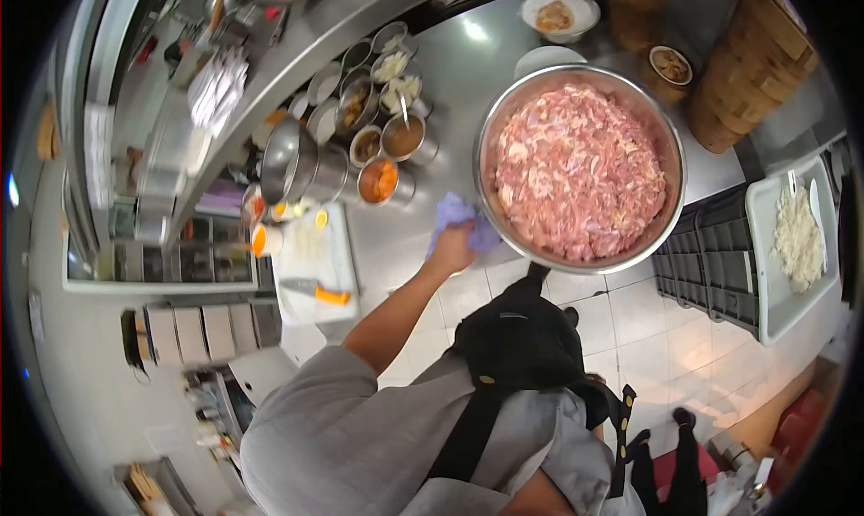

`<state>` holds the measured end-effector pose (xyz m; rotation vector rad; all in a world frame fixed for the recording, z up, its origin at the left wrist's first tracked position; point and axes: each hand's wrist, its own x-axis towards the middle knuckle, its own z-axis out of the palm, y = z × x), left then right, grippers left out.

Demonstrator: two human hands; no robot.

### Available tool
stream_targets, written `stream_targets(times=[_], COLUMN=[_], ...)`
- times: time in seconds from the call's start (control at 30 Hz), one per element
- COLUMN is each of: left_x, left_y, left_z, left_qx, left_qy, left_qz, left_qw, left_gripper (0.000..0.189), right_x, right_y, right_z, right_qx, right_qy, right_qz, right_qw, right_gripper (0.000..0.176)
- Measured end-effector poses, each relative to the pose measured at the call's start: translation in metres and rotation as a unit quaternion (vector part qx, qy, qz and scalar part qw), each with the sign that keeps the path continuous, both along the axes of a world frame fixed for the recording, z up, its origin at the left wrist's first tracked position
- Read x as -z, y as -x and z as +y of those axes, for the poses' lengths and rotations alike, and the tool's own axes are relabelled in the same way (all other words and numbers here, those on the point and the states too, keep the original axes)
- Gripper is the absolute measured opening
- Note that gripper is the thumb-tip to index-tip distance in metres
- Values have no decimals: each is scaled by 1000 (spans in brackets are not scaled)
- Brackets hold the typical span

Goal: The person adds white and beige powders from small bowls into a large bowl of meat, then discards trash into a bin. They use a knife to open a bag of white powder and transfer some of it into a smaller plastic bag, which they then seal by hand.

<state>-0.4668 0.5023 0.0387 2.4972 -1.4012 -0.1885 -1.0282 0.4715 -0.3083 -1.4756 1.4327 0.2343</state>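
Note:
My left hand point(454, 243) is closed on a bunched purple cloth point(450, 217) at the front edge of the steel counter, just left of a large metal bowl. The wide bowl point(677, 188) is heaped with raw pink meat point(580, 174) cut in pieces and stands at the counter's edge. My right hand cannot be made out; part of that arm point(540, 496) shows low in the view, beside my grey shirt and black apron.
Left of the cloth are metal pots, one with orange pieces point(380, 181), and a white cutting board point(315, 255) bearing an orange-handled knife point(315, 290). Bamboo steamers point(747, 66) stand at right. A white tray point(765, 287) rests on dark crates. Another person's legs point(686, 457) appear lower right.

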Motion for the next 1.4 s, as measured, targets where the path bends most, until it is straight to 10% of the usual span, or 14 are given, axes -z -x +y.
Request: stream_targets(times=[0.07,0.13,0.33,0.47,0.53,0.83,0.87,0.93,1.0,1.13,1.23,1.3,1.33,1.4], left_x=[-10,-20,-59,-70,-74,30,3,-89,-79,-80,-81,-78,-71,-46], left_y=[39,57,132,139,132,91,88,85,61,-3,-30,-24,-12,20], left_z=[52,94,123,159,182,337,341,346,339,316,348,402,429,476], left_qx=[-218,-348,-133,-232,-300,-319,-313,-301,-177,-254,-352,-301,-303,-335], left_qy=[-52,110,393,410,377,422,425,496,500,507,454,457,427,297], left_qz=[237,679,863,751,665,379,387,688,751,429,83,128,202,253], left_qw=[945,637,287,464,571,759,756,435,394,703,814,827,827,857], left_gripper=[48,52,56,55,58,39,39,39,47,57,59,55,51,41], right_x=[-88,-193,-386,-417,-429,-394,-398,-414,-422,-421,-386,-355,-351,-340], right_y=[-68,-156,-328,-351,-356,-392,-396,-402,-422,-463,-448,-420,-428,-454], right_z=[-43,-71,-36,22,48,137,143,155,162,143,142,139,134,123], right_qx=[-87,-92,-108,-209,22,84,86,54,57,27,46,-75,-79,-320], right_qy=[126,57,-414,-236,-361,-479,-469,-491,-493,-497,-352,-177,-181,292], right_qz=[-38,-166,-371,-452,-435,-453,-454,-480,-482,-556,-397,-233,-230,-373], right_qw=[987,980,824,834,825,747,753,725,722,666,847,953,953,820], right_gripper=[31,25,41,27,24,36,36,38,39,40,38,25,25,20])
